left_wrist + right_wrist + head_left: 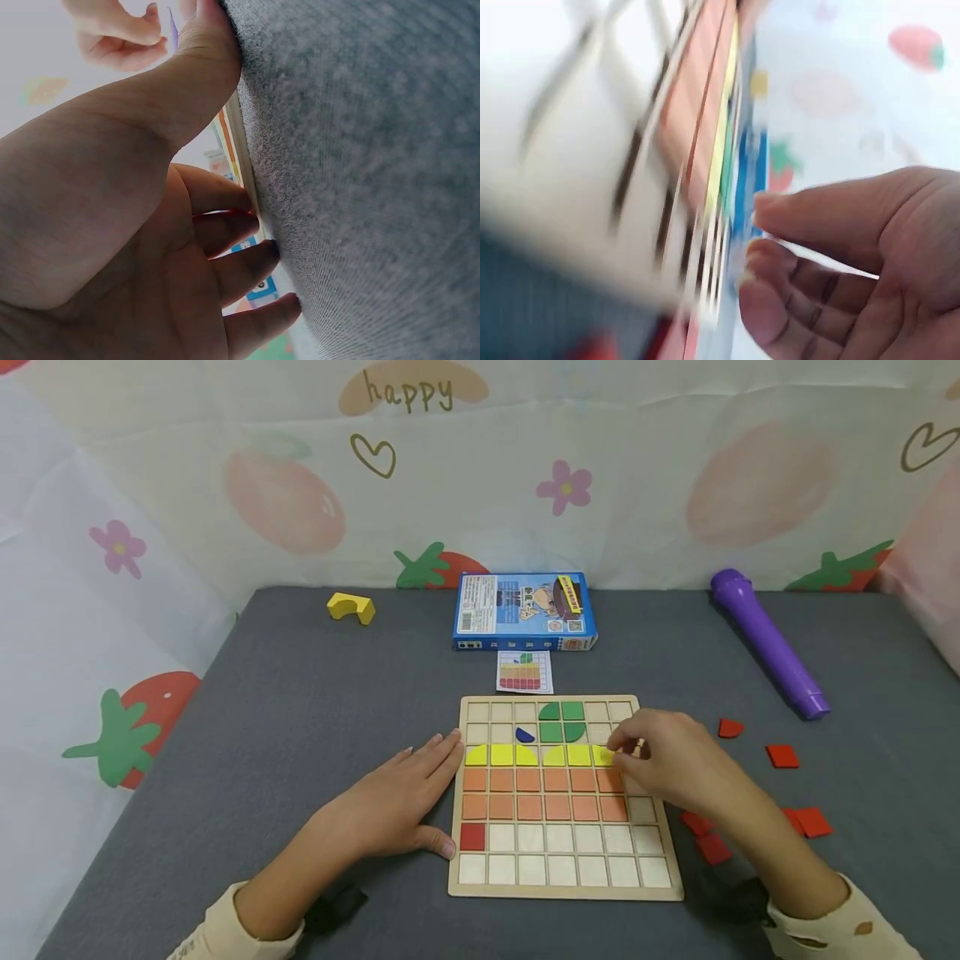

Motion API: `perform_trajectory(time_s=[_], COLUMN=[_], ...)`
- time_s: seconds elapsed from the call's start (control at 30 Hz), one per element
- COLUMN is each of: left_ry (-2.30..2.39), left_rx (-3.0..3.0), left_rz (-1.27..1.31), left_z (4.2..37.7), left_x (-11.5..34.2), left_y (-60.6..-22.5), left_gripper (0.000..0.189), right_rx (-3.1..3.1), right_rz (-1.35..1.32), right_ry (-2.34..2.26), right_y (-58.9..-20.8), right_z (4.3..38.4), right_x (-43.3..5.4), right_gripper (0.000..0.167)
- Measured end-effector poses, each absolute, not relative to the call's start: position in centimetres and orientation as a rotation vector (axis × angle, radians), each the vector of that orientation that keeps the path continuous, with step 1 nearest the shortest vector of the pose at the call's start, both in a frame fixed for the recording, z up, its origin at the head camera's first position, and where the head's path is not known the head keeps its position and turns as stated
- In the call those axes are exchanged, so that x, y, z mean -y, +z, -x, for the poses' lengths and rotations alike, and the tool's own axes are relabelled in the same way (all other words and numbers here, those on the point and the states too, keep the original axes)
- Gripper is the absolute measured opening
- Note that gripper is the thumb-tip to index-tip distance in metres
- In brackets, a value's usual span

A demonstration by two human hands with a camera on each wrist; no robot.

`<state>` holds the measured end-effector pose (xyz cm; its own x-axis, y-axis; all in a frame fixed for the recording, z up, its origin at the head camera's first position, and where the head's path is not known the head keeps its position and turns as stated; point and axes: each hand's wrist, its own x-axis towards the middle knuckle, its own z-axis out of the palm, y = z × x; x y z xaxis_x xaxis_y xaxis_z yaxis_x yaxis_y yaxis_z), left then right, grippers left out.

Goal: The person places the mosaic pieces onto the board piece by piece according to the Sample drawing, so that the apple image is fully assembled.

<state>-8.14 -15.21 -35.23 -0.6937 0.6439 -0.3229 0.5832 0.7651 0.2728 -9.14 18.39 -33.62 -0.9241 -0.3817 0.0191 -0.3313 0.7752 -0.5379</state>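
Note:
A wooden grid board point(566, 892) lies on the grey table. My left hand point(401, 797) rests flat at its left edge, fingers straight and thumb against the lower left side. My right hand point(671, 760) hovers over the right edge, thumb and fingertips bent close together with a gap between them, right at the last yellow tile point(602, 756). Nothing shows between these fingertips in the right wrist view. Below the yellow row run two rows of orange tiles point(557, 793). Green tiles point(562, 722) and a small blue piece point(524, 735) sit above. One red tile point(472, 837) fills a lower left cell.
Several loose red tiles point(813, 822) lie right of the board, some beneath the right forearm. A pattern card point(524, 672) leans by a blue box point(522, 610) behind the board. A yellow arch block point(351, 607) stands back left, a purple tube point(770, 643) back right.

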Motion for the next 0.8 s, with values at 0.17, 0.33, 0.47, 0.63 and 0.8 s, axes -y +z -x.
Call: perform_trajectory(time_s=[0.17,0.33,0.47,0.63,0.8], left_ry=[0.224,0.203,0.193,0.198,0.186], left_rx=[-2.555,-2.556,-2.558,-2.555,-2.560], left_rz=[-0.938,-0.915,-0.911,-0.910,-0.901], left_z=[8.1,8.1,8.1,8.1,8.1], left_x=[15.3,15.2,15.2,15.2,15.1], left_y=[-35.2,-35.4,-35.4,-35.4,-35.3], left_gripper=[0.114,0.115,0.116,0.116,0.115], right_rx=[-2.936,-2.867,-2.864,-2.841,-2.837], right_rz=[0.387,0.323,0.334,0.355,0.379], right_ry=[-0.671,-0.611,-0.622,-0.654,-0.706], right_y=[-34.3,-34.9,-35.0,-35.0,-35.2], right_z=[10.5,11.3,11.4,11.4,11.5], right_x=[-22.6,-24.2,-24.2,-24.2,-24.4], right_gripper=[0.018,0.033,0.024,0.024,0.022])
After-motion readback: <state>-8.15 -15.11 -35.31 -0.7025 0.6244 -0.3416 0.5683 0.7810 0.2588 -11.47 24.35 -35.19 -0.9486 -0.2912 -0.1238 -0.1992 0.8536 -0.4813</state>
